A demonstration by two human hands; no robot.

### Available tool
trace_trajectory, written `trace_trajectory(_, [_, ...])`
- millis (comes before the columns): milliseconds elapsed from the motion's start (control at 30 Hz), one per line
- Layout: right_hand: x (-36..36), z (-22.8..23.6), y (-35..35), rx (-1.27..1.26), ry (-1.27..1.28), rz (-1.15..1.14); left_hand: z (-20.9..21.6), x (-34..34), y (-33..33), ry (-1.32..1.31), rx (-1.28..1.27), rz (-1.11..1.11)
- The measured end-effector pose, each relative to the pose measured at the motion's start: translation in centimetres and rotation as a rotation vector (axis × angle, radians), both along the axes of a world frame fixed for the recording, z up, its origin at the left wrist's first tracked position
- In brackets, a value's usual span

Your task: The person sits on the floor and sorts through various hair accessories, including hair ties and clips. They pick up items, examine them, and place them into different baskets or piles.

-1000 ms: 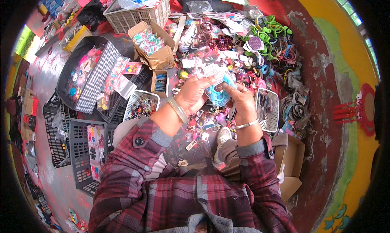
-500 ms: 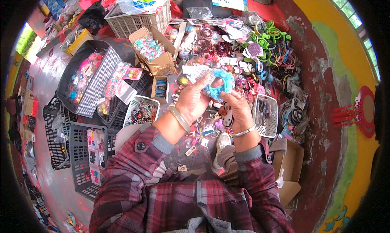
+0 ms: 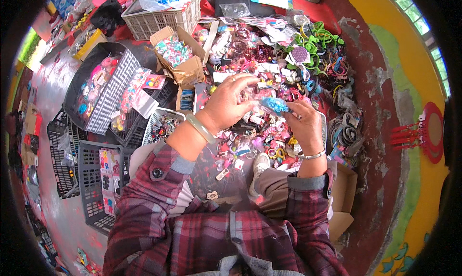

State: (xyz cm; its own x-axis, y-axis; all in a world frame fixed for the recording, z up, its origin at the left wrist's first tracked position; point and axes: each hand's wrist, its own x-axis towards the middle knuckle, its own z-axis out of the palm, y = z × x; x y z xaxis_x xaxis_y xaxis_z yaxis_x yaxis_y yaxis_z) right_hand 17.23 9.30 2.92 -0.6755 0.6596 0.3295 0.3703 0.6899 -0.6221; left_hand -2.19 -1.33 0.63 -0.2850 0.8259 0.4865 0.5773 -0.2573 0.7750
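Note:
A fluffy blue hair tie [image 3: 274, 104], bunched up with clear plastic around it, is held over the pile in front of me. My right hand [image 3: 307, 127] pinches its right end between thumb and fingers. On the other side, my left hand [image 3: 226, 102] curves toward it, thumb and forefinger at the clear plastic bag [image 3: 253, 94]. Its other fingers are partly hidden. Beneath both hands spreads a heap of hair accessories [image 3: 262, 59] in pink, red, white and other colours.
Green headbands [image 3: 320, 40] lie at the far right of the heap. Left of it stand a cardboard box [image 3: 192, 74] of small packets, a houndstooth-sided bin [image 3: 115, 93] and a dark plastic crate [image 3: 91, 179]. A white basket [image 3: 147, 131] sits by my left forearm; an opened carton [image 3: 344, 189] is at right.
The blue hair tie has turned from an open ring facing me to a bunched shape, slightly lower and to the right. My right hand has moved right, widening the gap between my hands.

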Motion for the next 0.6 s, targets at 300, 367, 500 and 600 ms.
trace_trajectory(300, [0.2,0.4,-0.2,-0.344,0.058,0.128,0.0,-0.1,-0.4,-0.533,-0.412,-0.509])
trace_trajectory(367, [0.2,0.0,0.1,-0.370,0.178,0.203,0.0,0.2,-0.3,-0.626,-0.427,-0.522])
trace_trajectory(500, [0.1,0.5,-0.5,-0.885,0.341,0.125,-0.6,0.6,-0.2,-0.672,-0.368,-0.468])
trace_trajectory(600, [0.0,1.1,-0.3,-1.025,0.288,-0.045,-0.7,0.8,-0.1,-0.649,-0.372,-0.402])
